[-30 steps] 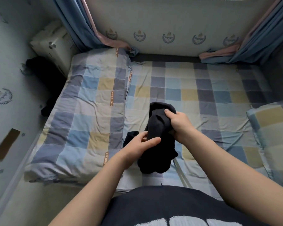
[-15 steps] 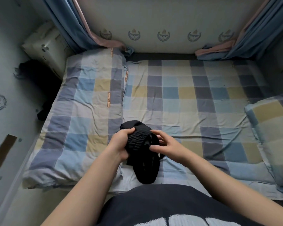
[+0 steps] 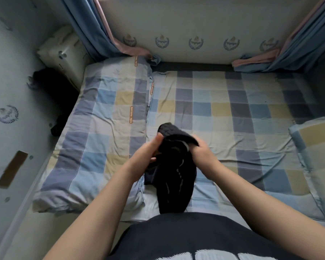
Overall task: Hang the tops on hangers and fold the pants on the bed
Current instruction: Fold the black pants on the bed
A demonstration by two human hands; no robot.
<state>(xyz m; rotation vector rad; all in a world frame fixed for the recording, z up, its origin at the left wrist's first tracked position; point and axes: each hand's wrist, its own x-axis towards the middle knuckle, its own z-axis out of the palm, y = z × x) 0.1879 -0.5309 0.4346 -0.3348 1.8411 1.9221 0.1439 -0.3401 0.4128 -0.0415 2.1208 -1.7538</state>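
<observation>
Black fabric, all bunched up, so it was hard to call the garment for sure, though a ribbed elastic band at the top end made it look like the pants [image 3: 174, 173]. They hung in the lower middle of the frame, over the near edge of the bed [image 3: 223, 109]. The bottom end dropped behind the person's dark shirt [image 3: 204, 235], so I couldn't tell whether it touched the mattress.

The left hand [image 3: 148, 152] gripped the left side of the bundle with its fingers curled into the cloth. The right hand [image 3: 203, 151] held the right side just under the band. Most of its fingers were buried in the fabric, so how they lay was anyone's guess.

Counting it all up:
- one garment and two hands
- one folded checked quilt [image 3: 105, 132] on the left half of the bed
- one matching pillow [image 3: 315, 152] at the right, cut off by the frame edge
- one blue curtain [image 3: 88, 29] in the upper left and a second curtain [image 3: 298, 44] in the upper right, both clipped by the top of the frame
- five crest prints [image 3: 195, 43] along the back wall
- one white padded thing [image 3: 62, 53] wedged in the upper-left corner
- one dark heap [image 3: 53, 94] below it, in the gap beside the bed, too murky to identify
</observation>
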